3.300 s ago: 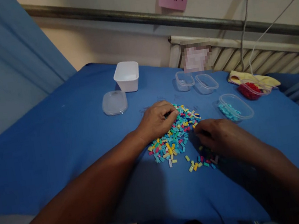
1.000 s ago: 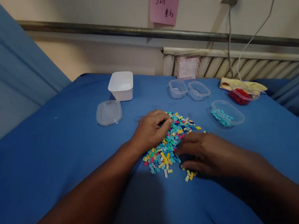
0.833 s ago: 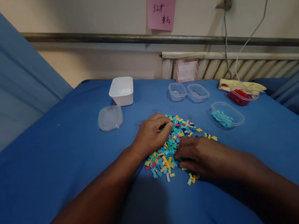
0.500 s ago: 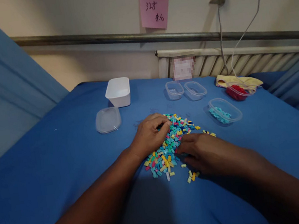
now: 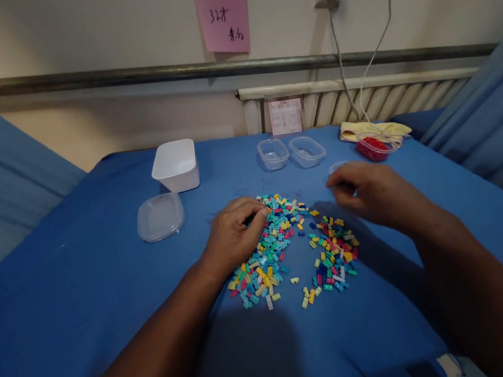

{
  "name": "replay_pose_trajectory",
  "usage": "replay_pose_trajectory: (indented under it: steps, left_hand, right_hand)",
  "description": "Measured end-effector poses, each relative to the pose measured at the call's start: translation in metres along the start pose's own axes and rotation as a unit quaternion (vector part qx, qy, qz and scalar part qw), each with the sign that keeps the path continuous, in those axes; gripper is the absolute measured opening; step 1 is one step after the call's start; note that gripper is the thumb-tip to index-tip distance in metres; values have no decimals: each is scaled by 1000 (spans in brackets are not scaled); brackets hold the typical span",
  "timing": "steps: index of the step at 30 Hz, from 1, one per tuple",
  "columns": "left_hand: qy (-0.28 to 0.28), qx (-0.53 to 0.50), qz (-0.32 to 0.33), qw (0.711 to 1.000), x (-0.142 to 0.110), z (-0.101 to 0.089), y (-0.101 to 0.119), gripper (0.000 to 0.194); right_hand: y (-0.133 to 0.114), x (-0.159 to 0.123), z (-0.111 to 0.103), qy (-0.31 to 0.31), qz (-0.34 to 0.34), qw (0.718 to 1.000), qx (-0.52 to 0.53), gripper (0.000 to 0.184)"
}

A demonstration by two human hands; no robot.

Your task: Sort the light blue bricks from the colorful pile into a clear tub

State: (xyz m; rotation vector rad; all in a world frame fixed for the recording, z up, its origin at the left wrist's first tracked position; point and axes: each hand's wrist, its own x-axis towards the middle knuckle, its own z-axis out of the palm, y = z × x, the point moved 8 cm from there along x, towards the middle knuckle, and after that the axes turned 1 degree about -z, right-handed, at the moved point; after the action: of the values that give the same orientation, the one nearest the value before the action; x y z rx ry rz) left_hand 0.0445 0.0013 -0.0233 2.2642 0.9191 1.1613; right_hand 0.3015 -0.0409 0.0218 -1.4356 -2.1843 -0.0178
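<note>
A loose pile of small multicoloured toy bricks lies on the blue cloth. My left hand rests against its left edge, thumb and fingers curled together; whatever they hold is hidden. To the right is a smaller group of mixed bricks. My right hand is raised beyond this group, its fingers closed in a pinch, and I cannot make out anything between them. It covers most of a clear plastic tub, of which only a bit of rim shows.
Two clear tubs stand at the back. Farther right, a tub of red bricks sits by a yellow cloth. A white box and a clear lid lie left. A radiator backs the table.
My right hand has moved up and right from the pile to the clear tub, uncovering the smaller brick group. My left hand stays at the pile. The view has shifted right.
</note>
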Motion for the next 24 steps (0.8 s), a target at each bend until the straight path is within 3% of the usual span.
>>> replay_pose_trajectory:
  steps: [2,4,6,9,12,15,20,24]
  left_hand:
    - [-2,3,1,1000,0,0,-1,19]
    - [-3,6,5,1000,1,0,-1,19]
    - [-6,9,4,1000,1,0,-1,20]
    - [-5,14,2,1000,1,0,-2,20]
    - [-7,15,0,1000,1,0,-2,20]
    - [-7,12,0,1000,2,0,-1,19]
    - [1,9,5,1000,1,0,0,17]
    - [5,8,-4,1000,-1,0,0,17]
  right_hand:
    - [40,-4,-14,45,72,993,-86,24]
    - [68,-8,-15,42,118,982,-140,26]
    - [82,-10,-9,18,133,978,-162,29]
    - [83,-11,1,-11,115,979,-168,32]
    - [69,-9,6,4,88,984,-154,33]
    - [35,-1,22,24,26,997,-68,34]
    - [-39,6,75,-103,-127,984,68,39]
    - [-59,-7,82,-179,-167,964,104,45]
